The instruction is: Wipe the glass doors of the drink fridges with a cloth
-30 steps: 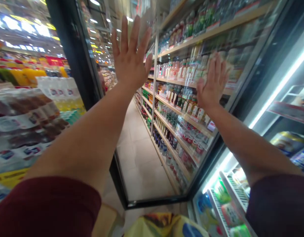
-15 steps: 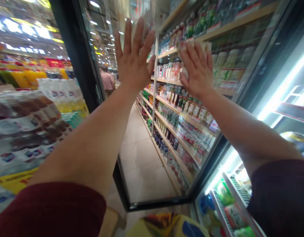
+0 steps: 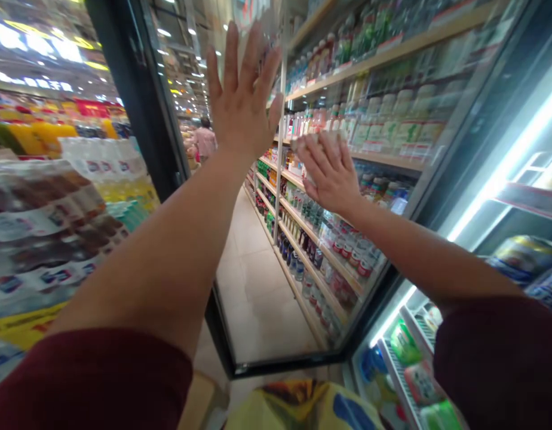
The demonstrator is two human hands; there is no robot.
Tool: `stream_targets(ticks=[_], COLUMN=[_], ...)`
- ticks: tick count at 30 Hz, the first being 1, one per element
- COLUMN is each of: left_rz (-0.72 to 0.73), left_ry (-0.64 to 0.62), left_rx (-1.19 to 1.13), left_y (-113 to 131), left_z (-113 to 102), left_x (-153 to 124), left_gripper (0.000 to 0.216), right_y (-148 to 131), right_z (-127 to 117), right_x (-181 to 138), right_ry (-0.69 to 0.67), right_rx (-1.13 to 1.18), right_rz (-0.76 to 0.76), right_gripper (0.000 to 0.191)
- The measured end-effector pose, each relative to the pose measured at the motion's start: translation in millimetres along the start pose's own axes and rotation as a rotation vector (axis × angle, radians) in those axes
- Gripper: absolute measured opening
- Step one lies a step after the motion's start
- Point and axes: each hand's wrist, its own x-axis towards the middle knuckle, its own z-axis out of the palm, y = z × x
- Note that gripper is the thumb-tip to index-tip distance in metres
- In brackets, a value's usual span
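Under the flat right hand (image 3: pixel 332 174), pale cloth (image 3: pixel 296 145); left hand (image 3: pixel 244 116) splayed, empty.

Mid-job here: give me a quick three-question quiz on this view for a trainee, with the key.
1. True or false: the left hand is balled into a fist.
2. Through the glass door you can see: A) parked cars; B) bottle shelves; C) a sink.
3. Which hand is lower in the view?

Key: 1. False, it is spread open. 2. B. 3. The right hand.
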Motion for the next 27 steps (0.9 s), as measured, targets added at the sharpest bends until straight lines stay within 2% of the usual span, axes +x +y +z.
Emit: stream_targets(ticks=[2, 4, 10, 12, 15, 17, 19, 21, 23, 27], left_rz=[-0.004, 0.014, -0.042, -0.04, -0.017, -0.016, -0.03, -0.038, -0.013, 0.025], left_ry=[-0.013, -0.005, 0.009, 0.021, 0.053, 0.06, 0.052, 0.053, 0.086, 0.129], left_rx=[-0.015, -0.042, -0.18, -0.219, -0.262, -0.258, -0.228, -0.197, -0.187, -0.173], left_y=[1.6, 3.2, 5.5, 4.8, 3.6, 3.6, 4.0, 3.6, 1.7, -3.8], left_z=[-3.5, -6.2, -10.4, -10.4, -9.1, -8.1, -6.9, -4.8, -1.4, 5.6], left_x=[0.6, 0.9, 1.0, 0.9, 0.7, 0.4, 0.0, -0.5, -0.9, -0.8], left_gripper=[0.063, 0.066, 0.067, 0.066, 0.063, 0.061, 0.061, 0.061, 0.061, 0.062], right_y=[8.7, 23.0, 66.5, 75.6, 80.0, 75.6, 66.3, 54.9, 45.1, 44.4], right_z=[-1.1, -9.2, -56.3, -71.5, -89.3, -96.2, -98.6, -97.5, -95.4, -95.0], right_x=[-7.6, -0.3, 75.9, 105.4, 146.0, 168.5, 185.1, 194.4, 196.0, 181.3], right_ry=[-0.051, -0.045, 0.208, 0.22, 0.18, 0.178, 0.187, 0.178, 0.149, 0.093], right_rx=[0.008, -0.006, -0.144, -0.161, -0.12, -0.083, -0.054, -0.044, -0.057, -0.094], right_rz=[-0.12, -0.14, 0.18, 0.277, 0.5, 0.629, 0.69, 0.642, 0.521, 0.329], right_gripper=[0.063, 0.063, 0.067, 0.067, 0.065, 0.064, 0.066, 0.068, 0.068, 0.066])
